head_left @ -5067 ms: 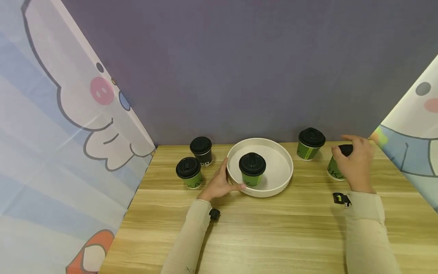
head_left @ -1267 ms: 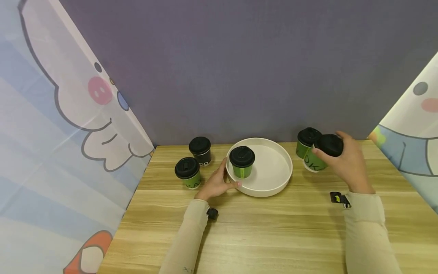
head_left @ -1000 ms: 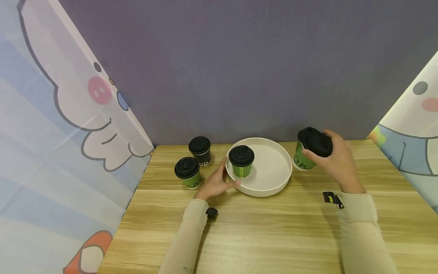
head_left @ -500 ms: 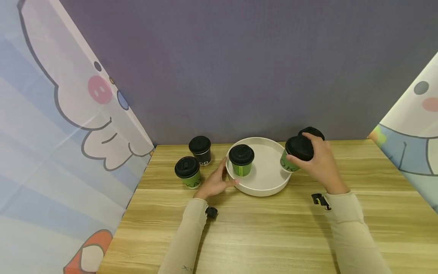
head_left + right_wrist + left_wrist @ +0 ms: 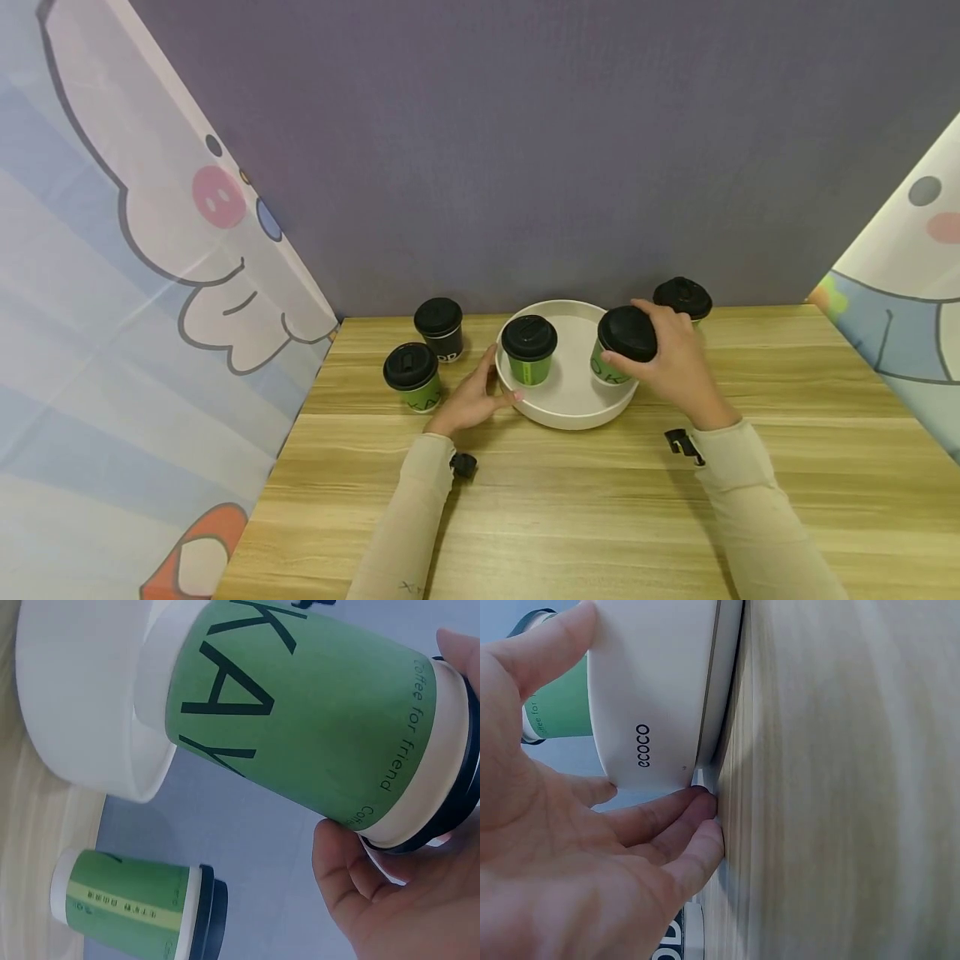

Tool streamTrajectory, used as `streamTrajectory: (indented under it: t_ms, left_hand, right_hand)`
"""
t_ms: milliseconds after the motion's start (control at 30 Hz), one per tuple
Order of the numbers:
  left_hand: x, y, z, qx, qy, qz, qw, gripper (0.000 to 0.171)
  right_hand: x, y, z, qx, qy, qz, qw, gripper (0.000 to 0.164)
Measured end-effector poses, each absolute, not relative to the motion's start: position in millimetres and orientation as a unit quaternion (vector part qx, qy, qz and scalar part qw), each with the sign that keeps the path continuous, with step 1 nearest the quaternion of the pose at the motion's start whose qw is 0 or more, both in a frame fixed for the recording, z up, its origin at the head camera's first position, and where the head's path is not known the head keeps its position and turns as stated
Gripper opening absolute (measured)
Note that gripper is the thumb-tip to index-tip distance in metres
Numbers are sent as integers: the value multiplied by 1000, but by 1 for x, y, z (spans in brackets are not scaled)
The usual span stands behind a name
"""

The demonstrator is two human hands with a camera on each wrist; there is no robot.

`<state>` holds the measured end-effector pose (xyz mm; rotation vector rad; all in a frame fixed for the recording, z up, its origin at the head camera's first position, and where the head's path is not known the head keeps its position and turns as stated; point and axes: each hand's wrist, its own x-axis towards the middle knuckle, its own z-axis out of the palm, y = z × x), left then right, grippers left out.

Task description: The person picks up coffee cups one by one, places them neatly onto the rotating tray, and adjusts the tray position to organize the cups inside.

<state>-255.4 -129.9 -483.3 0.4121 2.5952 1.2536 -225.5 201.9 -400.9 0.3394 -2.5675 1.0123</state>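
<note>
My right hand (image 5: 671, 354) grips a green paper coffee cup (image 5: 300, 712) with a black lid by its upper part, thumb on one side and fingers on the other. That cup leans slightly, its base over the right part of a round white tray (image 5: 573, 407). At the tray's left side my left hand (image 5: 471, 404) holds the outer wall between thumb and fingers, the lower fingers close to the table in the left wrist view. Another lidded green cup (image 5: 531, 371) stands upright inside the tray, on the left.
Left of the tray stand a black lidded cup (image 5: 444, 342) and a green lidded cup (image 5: 422, 392). Behind my right hand is one more green cup (image 5: 127, 904), partly hidden in the head view. A grey panel (image 5: 525, 150) rises behind the wooden table (image 5: 600, 517).
My right hand has carried the green cup leftward from the table's right side, past the back cup, to over the tray. Earlier the cup inside the tray shifted left and back. My left hand stays.
</note>
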Motion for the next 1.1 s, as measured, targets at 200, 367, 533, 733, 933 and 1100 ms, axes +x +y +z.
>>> streamTrajectory:
  t_ms: [200, 367, 533, 733, 933, 1100]
  left_hand:
    - [-255, -131, -484, 147, 880, 436, 115, 105]
    - [-256, -132, -485, 147, 880, 437, 116, 103]
    - [-256, -134, -486, 148, 882, 431, 116, 99]
    - [-257, -135, -486, 156, 876, 442, 112, 89]
    - [-257, -136, -486, 156, 873, 448, 115, 85]
    - [-258, -135, -486, 156, 873, 448, 113, 83]
  right_hand:
    - [-226, 192, -405, 143, -907, 356, 173, 91]
    - [-226, 185, -410, 155, -912, 345, 160, 94]
    - [-227, 177, -416, 177, -911, 338, 156, 96]
    - [-227, 168, -424, 199, -911, 329, 148, 96]
    - [-226, 160, -428, 210, -911, 326, 139, 98]
    - [-226, 155, -432, 223, -909, 321, 142, 99]
